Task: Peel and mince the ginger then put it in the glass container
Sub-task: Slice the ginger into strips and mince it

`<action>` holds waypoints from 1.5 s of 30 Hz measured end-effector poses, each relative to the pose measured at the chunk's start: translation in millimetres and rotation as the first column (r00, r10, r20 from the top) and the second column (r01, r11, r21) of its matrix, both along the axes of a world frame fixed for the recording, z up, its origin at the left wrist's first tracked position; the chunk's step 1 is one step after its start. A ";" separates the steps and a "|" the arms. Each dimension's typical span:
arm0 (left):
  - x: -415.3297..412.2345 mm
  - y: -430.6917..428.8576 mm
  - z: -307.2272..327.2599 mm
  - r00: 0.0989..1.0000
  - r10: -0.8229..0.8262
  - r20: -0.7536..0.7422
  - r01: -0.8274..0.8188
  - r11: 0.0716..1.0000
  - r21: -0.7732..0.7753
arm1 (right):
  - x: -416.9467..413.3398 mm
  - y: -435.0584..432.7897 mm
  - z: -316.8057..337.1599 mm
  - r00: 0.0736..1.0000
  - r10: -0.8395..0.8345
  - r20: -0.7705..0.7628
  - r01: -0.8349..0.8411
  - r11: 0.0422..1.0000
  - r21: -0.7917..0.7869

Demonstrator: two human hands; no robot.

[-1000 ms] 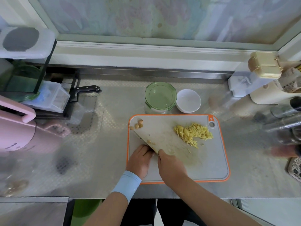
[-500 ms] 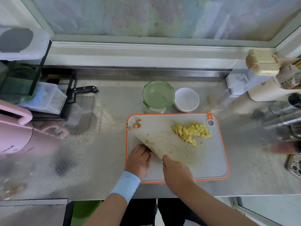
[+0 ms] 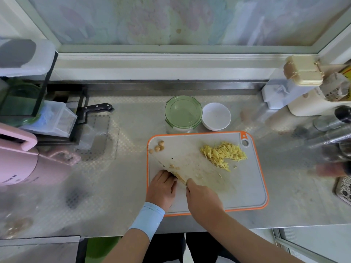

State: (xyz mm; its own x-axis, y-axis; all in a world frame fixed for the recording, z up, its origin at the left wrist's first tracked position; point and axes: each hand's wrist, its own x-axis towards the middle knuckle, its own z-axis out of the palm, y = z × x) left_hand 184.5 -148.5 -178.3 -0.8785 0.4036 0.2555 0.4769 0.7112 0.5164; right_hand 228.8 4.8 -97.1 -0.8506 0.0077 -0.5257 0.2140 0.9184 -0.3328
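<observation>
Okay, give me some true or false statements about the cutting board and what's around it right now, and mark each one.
1. The glass container has its green lid on. True.
2. The shredded ginger is in the white bowl. False: it lies in a pile on the cutting board, and the bowl looks empty.
3. The right hand grips the cleaver. True.
4. The left hand rests on the counter, away from the board. False: its curled fingers are on the board's left side, right beside the cleaver's blade.
</observation>
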 end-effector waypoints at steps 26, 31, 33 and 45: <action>1.8 4.6 1.3 0.999 0.047 -0.003 -0.047 0.999 0.021 | 1.1 1.5 -4.4 1.000 0.002 0.008 -0.002 1.000 -0.013; 2.4 6.0 1.6 0.998 0.062 0.019 -0.063 0.998 0.024 | -23.8 -14.3 -6.5 1.000 0.019 -0.018 -0.020 0.999 -0.039; 3.0 7.4 4.1 0.996 0.079 0.034 -0.080 0.996 0.029 | -24.8 -15.7 -6.9 1.000 0.013 -0.021 -0.014 0.999 -0.049; 5.1 6.9 2.2 0.992 0.101 0.080 -0.104 0.994 0.044 | 5.3 1.7 -4.4 1.000 -0.024 0.000 0.024 1.000 -0.012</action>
State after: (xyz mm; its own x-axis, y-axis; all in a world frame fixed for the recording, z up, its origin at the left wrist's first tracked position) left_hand 189.6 -141.6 -176.1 -0.9326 0.2992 0.2018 0.3598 0.7277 0.5839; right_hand 234.1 6.5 -101.4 -0.8504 0.0218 -0.5257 0.2357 0.9091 -0.3434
